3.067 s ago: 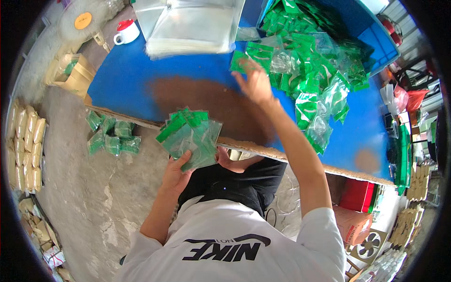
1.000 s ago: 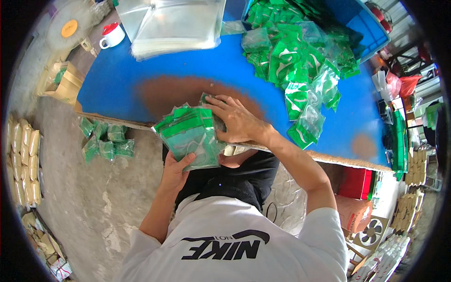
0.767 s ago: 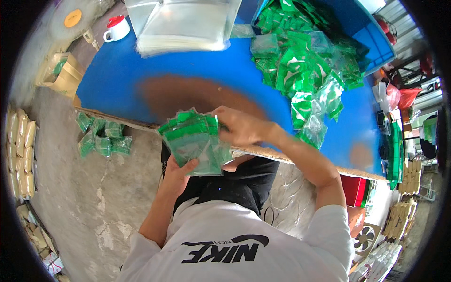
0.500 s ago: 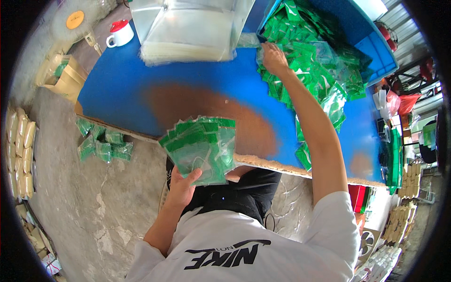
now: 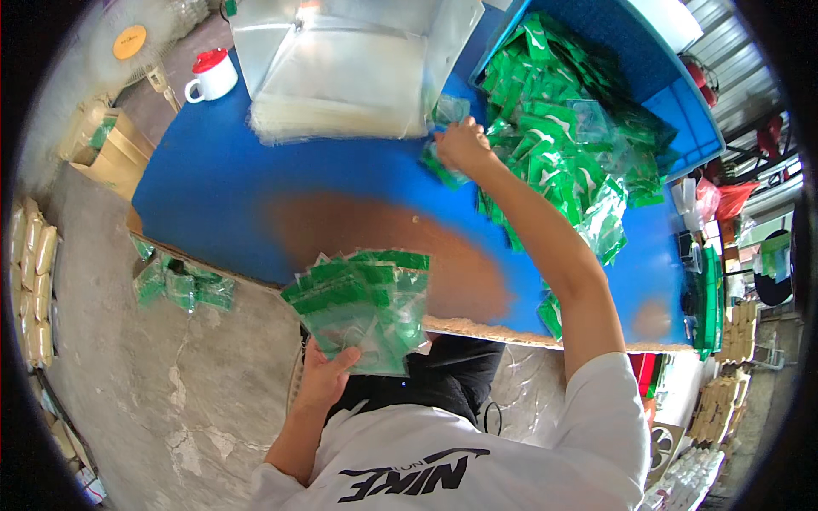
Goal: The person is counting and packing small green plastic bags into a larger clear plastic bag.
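Sheets of clear plastic (image 5: 341, 94) sat in a stack at the far side of the table, just left of your right hand (image 5: 464, 146). Beyond your fingers lay a small clear bag (image 5: 452, 109), and on the right a loose pile (image 5: 554, 128) of green packets spilled from a blue crate (image 5: 694, 119); your right forearm hid part of it. A white mug (image 5: 215, 81) with a red lid stood left of the stack.

Your right fingers were closed on a green packet (image 5: 443, 173), blurred, at the pile's left edge. Your left hand (image 5: 328, 375) gripped a fan of packets (image 5: 362, 298), thumb on top, near the front edge.

The blue table (image 5: 204, 196) had worn through to a brown patch (image 5: 366, 213). On the cracked concrete floor (image 5: 111, 366) stood an open carton (image 5: 123, 162), with tan sacks (image 5: 38, 289) piled at far left.

You had one mug, one crate, one stack of sheets and at least three green bundles (image 5: 181, 289) on the floor; the packets overlapped too much to count.
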The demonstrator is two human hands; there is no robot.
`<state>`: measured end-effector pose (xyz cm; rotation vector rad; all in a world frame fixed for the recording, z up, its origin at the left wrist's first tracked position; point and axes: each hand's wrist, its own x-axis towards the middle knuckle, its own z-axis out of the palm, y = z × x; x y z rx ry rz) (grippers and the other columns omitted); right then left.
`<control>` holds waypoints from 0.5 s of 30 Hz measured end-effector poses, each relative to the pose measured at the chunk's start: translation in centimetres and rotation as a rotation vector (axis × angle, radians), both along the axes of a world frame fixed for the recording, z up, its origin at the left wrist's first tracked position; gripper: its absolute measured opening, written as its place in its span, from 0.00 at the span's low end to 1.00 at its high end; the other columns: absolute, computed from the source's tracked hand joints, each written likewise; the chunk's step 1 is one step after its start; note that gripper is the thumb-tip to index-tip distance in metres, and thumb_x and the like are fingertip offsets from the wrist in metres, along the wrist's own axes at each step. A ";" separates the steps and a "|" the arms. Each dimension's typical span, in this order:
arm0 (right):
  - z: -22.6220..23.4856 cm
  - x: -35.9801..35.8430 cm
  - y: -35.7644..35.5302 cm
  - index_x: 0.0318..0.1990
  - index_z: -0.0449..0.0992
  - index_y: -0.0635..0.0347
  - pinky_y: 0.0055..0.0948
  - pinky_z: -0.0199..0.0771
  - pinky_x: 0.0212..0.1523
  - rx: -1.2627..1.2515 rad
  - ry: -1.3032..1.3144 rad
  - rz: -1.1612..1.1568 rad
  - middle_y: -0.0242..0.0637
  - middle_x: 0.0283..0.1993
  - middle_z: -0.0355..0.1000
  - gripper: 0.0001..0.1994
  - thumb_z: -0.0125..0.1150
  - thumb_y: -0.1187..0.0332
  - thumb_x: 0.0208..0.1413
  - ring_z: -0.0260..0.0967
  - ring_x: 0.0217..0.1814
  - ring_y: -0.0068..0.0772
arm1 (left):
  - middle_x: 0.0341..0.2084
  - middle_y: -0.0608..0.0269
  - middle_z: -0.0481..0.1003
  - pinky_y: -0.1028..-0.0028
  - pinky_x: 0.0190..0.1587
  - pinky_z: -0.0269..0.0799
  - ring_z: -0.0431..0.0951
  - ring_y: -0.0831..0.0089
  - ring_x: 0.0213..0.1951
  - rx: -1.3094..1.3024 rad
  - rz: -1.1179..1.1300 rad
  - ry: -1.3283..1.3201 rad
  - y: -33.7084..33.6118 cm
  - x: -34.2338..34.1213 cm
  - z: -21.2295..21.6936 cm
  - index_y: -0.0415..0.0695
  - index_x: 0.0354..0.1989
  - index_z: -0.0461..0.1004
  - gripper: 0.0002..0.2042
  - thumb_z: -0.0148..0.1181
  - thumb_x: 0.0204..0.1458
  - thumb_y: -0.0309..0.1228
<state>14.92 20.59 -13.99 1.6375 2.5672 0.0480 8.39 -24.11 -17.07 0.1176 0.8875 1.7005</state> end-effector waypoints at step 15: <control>2.2 2.2 -15.6 0.48 0.72 0.69 0.53 0.73 0.48 0.103 0.233 0.139 0.55 0.46 0.69 0.37 0.56 0.35 0.53 0.67 0.53 0.59 | 0.54 0.59 0.72 0.62 0.59 0.69 0.73 0.65 0.55 0.029 0.277 0.111 -0.4 -2.3 1.8 0.40 0.60 0.64 0.28 0.68 0.51 0.24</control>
